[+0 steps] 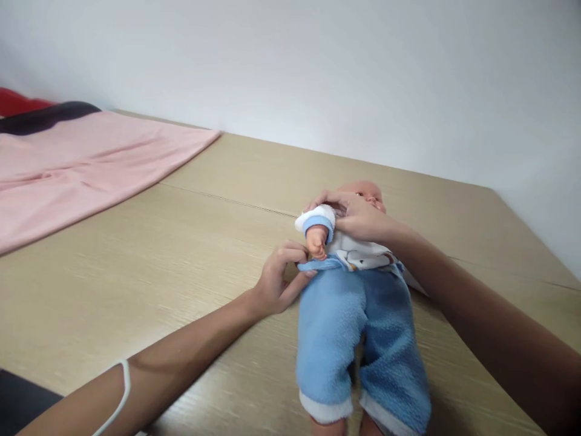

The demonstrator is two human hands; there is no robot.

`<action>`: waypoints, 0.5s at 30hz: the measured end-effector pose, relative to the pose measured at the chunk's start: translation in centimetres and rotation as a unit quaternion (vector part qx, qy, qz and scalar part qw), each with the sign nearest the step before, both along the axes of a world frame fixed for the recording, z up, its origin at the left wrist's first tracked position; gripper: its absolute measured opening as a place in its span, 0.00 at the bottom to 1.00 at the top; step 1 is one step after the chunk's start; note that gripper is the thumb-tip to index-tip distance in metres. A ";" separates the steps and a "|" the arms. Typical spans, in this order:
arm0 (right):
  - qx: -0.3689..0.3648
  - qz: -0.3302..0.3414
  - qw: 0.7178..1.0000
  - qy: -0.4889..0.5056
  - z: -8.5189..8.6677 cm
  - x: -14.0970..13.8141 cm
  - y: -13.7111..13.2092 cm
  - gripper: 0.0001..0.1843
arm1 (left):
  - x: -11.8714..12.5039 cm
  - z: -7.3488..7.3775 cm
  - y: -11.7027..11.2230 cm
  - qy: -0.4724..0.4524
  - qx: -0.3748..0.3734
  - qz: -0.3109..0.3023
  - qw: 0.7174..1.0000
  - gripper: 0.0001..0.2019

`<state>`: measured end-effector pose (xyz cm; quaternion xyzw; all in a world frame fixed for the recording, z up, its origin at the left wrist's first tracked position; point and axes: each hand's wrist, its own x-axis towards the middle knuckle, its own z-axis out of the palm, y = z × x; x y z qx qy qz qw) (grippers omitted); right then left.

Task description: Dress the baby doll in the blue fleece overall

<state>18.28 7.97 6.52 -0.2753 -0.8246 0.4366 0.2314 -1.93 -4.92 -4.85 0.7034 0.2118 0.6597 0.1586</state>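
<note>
A baby doll (362, 189) lies on its back on the table, its head away from me. It wears blue fleece pants (336, 333) with white cuffs and a white printed shirt (370, 257) with blue trim. My left hand (284, 275) pinches the blue hem at the doll's waist, on its left side in view. My right hand (356, 215) reaches across the chest, fingers curled around the doll's sleeve (318, 219) just above the white and blue cuff. The doll's small hand pokes out below that cuff. My right hand and forearm hide part of the doll's face and chest.
A pink cloth (91, 169) is spread on the left of the wooden table (218, 224). Behind it lie a dark item (54, 115) and something red (22, 103). A white wall (318, 79) borders the table's far edge.
</note>
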 end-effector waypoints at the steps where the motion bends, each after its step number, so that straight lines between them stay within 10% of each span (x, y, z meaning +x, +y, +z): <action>1: 0.031 0.010 0.999 -0.008 -0.1 0.1 -0.1 0.23 | -0.1 -0.1 -0.1 0.003 0.009 0.014 1.000 0.09; 6: 0.173 0.056 0.982 -0.044 -0.4 0.0 -1.1 0.27 | -0.2 -0.5 -0.4 -0.017 -0.024 0.029 0.999 0.08; 11: 0.197 0.052 0.977 -0.058 -0.3 0.4 -1.7 0.28 | 1.3 0.2 -0.4 -0.183 -0.192 -0.051 0.963 0.08; 15: 0.204 0.067 0.974 -0.074 -0.2 0.1 -1.9 0.25 | 1.4 0.6 0.1 -0.205 -0.271 0.007 0.940 0.13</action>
